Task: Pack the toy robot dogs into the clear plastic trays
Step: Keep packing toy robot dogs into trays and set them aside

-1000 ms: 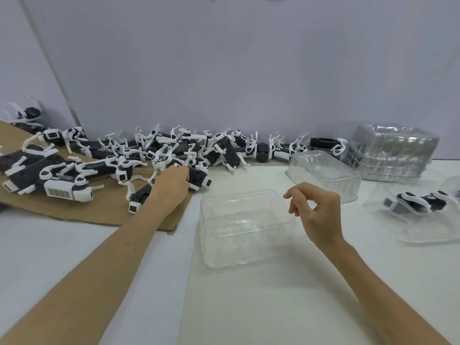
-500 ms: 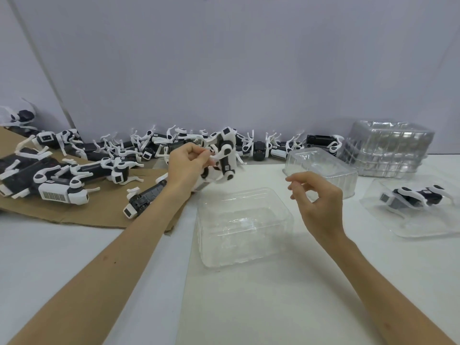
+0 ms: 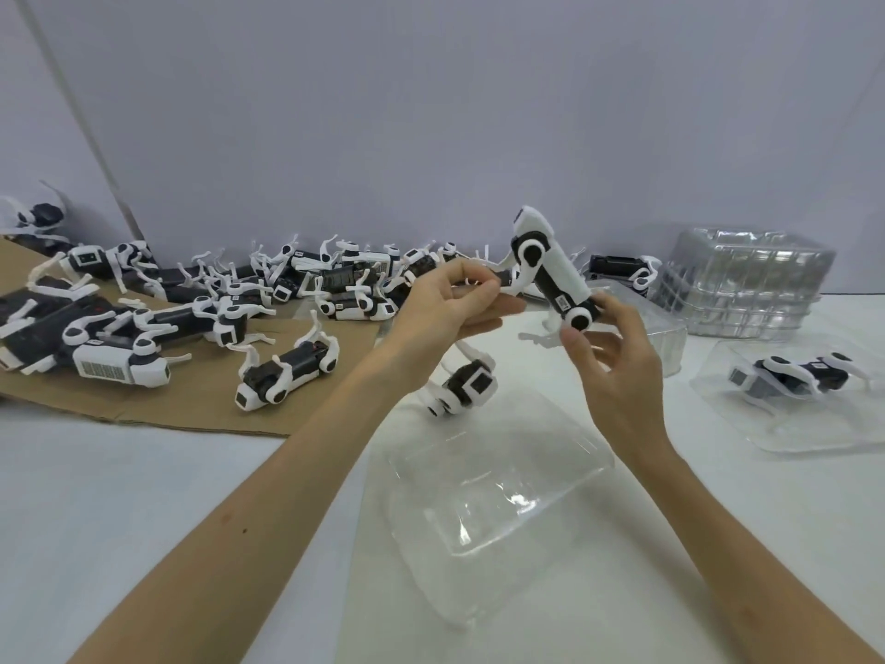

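Surface: white table [image 3: 143, 519] set against a plain pale wall [image 3: 431, 112]; both forearms reach in from the near edge.
Empty tray: the clear plastic tray [image 3: 488, 491] lies nearest the person, open side up and between the forearms, evidently placed to receive the next unit.
Second dog: a smaller-looking unit [image 3: 467, 383] sits just beyond that tray, under the left wrist. Whether it hangs from the hand or lies on the table cannot be told.
Left hand: the left hand [image 3: 450, 304] is raised above the tray and pinches a white leg of the held toy robot dog [image 3: 550, 270].
Right hand: the right hand [image 3: 608, 347] has thumb and fingers closed on the dog's lower end.
Held dog: in the air beyond the tray, tilted steeply, head end up. Judged purpose: two-handed hold to fold the legs before seating it.
Cardboard: a brown sheet [image 3: 201, 404] at left carries the unpacked stock [image 3: 335, 280], heaped back to the wall.
Packed tray: a tray [image 3: 804, 409] at right already holds one dog [image 3: 790, 376].
Spare trays: one tray [image 3: 665, 337] lies just behind the hands, and a stack [image 3: 747, 289] stands at the far right.
Change: a second ago the left hand was down in the heap. Half a second ago it alone held the dog while the right hand waited with nothing in it. The right hand has now joined, and the dog is higher.
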